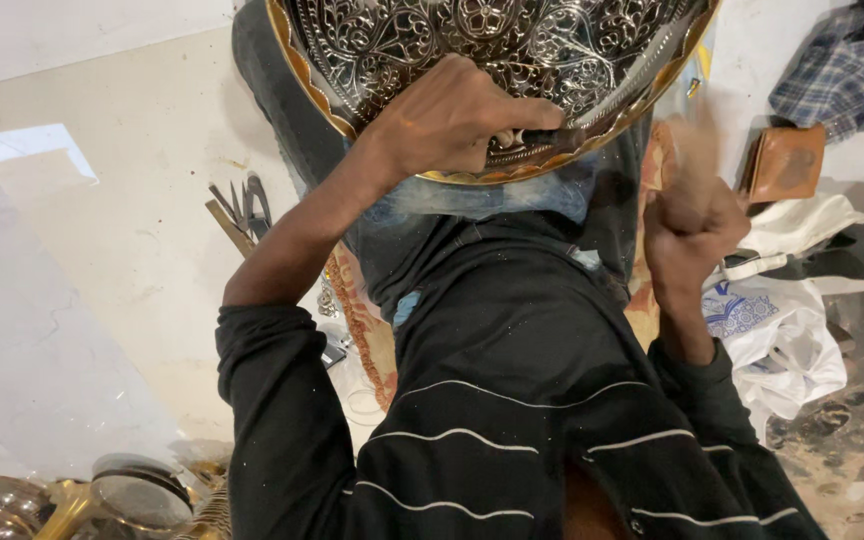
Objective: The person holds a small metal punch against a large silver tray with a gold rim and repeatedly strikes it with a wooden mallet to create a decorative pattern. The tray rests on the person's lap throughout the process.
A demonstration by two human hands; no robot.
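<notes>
A large round metal tray (402, 40) with an engraved floral pattern and a scalloped golden rim rests on my lap at the top of the view. My left hand (452, 120) is closed around a thin metal chisel (527, 135) whose tip presses on the tray near its rim. My right hand (694, 225) is a fist to the right of the tray, gripping a blurred wooden handle (694, 160) that rises from it; its head cannot be made out. I wear a black striped sweater.
Several metal hand tools (242, 210) lie on the pale floor at left. A clear plastic sheet (32, 330) covers the left floor. Brass pieces (122, 500) sit at bottom left. A brown wooden block (787, 162), checked cloth (852, 70) and white bag (782, 340) lie at right.
</notes>
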